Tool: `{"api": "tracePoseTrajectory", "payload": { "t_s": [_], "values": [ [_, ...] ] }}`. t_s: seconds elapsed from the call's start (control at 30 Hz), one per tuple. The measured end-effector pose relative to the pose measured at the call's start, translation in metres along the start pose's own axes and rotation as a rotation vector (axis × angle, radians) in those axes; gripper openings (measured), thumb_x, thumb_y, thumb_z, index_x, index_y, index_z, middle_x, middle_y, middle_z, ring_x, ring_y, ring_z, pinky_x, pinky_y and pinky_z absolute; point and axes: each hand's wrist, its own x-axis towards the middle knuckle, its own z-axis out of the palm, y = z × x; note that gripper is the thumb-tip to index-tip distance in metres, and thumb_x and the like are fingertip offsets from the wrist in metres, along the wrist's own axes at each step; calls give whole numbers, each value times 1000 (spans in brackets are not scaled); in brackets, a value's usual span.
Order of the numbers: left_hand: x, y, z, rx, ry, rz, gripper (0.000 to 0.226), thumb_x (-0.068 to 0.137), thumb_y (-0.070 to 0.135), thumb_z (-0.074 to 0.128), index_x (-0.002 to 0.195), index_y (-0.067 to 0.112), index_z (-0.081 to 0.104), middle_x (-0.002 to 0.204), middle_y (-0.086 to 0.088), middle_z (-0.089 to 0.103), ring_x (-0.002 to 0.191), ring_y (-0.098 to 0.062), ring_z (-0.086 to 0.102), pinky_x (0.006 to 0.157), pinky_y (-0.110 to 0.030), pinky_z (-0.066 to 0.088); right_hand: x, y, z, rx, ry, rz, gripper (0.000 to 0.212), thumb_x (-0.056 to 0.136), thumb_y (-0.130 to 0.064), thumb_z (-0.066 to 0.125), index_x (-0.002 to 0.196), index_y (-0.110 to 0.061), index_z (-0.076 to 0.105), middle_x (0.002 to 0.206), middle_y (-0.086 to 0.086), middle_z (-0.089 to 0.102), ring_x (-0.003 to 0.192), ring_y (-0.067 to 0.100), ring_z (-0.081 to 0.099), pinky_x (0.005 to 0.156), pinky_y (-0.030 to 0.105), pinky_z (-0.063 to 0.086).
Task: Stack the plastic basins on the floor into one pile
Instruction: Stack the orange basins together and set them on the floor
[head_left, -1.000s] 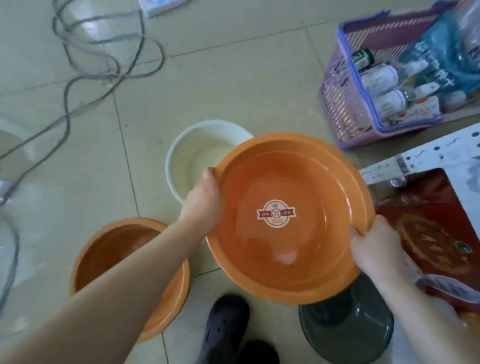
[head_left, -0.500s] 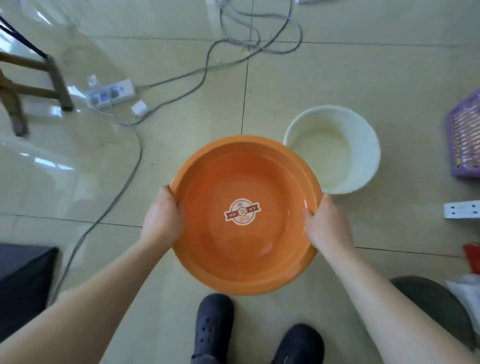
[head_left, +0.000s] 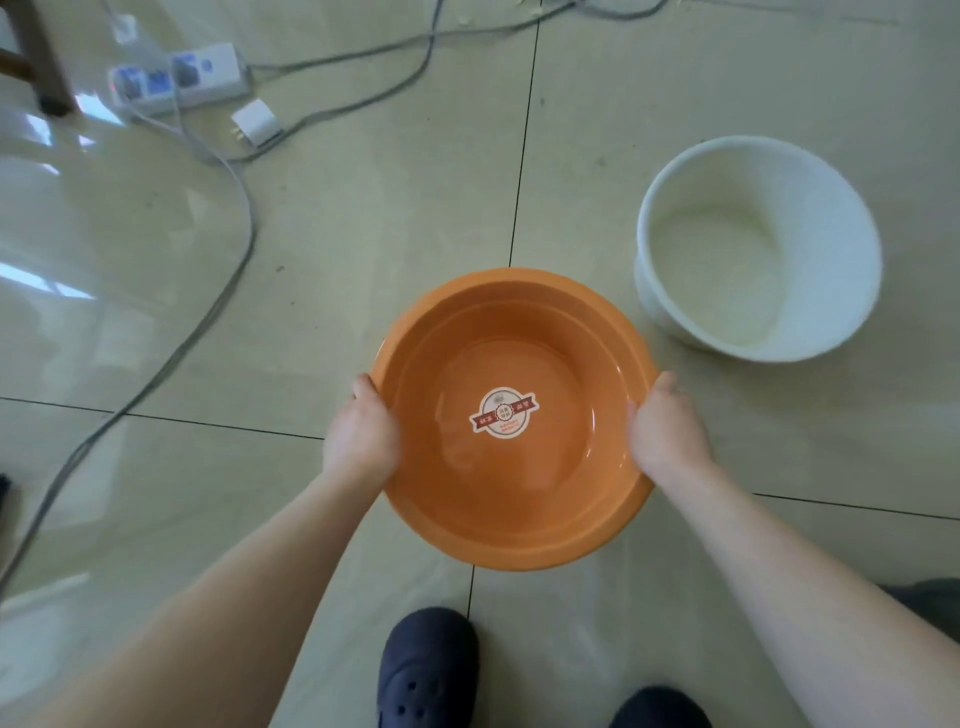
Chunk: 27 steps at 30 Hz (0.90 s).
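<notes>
I hold an orange basin (head_left: 519, 483) with a round sticker on its bottom, low over the tiled floor in front of my feet. My left hand (head_left: 361, 439) grips its left rim and my right hand (head_left: 667, 434) grips its right rim. A second rim line shows just inside the orange rim; whether another basin sits under it I cannot tell. A white basin (head_left: 758, 249) stands on the floor to the right and beyond, apart from the orange one. A dark basin's edge (head_left: 930, 603) peeks in at the lower right.
A white power strip (head_left: 179, 78) with plugs, a white adapter (head_left: 257, 124) and grey cables (head_left: 228, 280) lie on the floor at the upper left. A wooden chair leg (head_left: 44, 57) stands at the far left. My dark shoes (head_left: 428, 670) are at the bottom.
The view swung left: the purple basket and the separate orange basin on the floor left the frame. The held orange basin went lower and further from the camera, both hands still on its rim.
</notes>
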Motion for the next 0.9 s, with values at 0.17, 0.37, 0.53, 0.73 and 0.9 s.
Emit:
{"api": "tracePoseTrajectory", "payload": {
  "t_s": [0.17,0.37,0.53,0.73,0.9],
  "values": [
    [7,-4,15,-25,-2,-1,35,96,15,35,128,6,27,113,-24,58,95,-43,59,68,-40,38,7,7,24,41,51,-13,33,98,-20,41,121,2,35,117,26,58,102,41,61,69,36,40],
    [-6,-2,-9,-103,-150,-96,88,86,39,59,149,12,5,140,-18,47,120,-38,53,92,-47,49,-3,13,-3,192,-122,102,76,83,-37,68,136,0,29,135,22,50,120,37,53,90,41,45],
    [-15,12,-26,-297,-189,-302,106,73,39,77,149,9,9,143,-18,43,124,-38,50,96,-47,47,-17,14,-17,311,-269,296,100,70,-41,80,143,-1,25,139,18,49,125,34,50,96,40,45],
    [0,4,-3,-359,-240,-358,50,76,29,74,113,4,53,102,-13,63,86,-32,59,75,-40,53,-11,13,13,424,-262,377,42,75,-22,75,108,0,61,111,18,68,100,34,64,76,32,48],
    [1,-2,10,-350,-73,-280,15,79,7,59,93,8,53,81,-11,58,79,-33,57,71,-40,52,-8,17,28,455,-123,374,19,75,-7,66,92,2,66,97,19,70,83,33,65,69,33,50]
  ]
}}
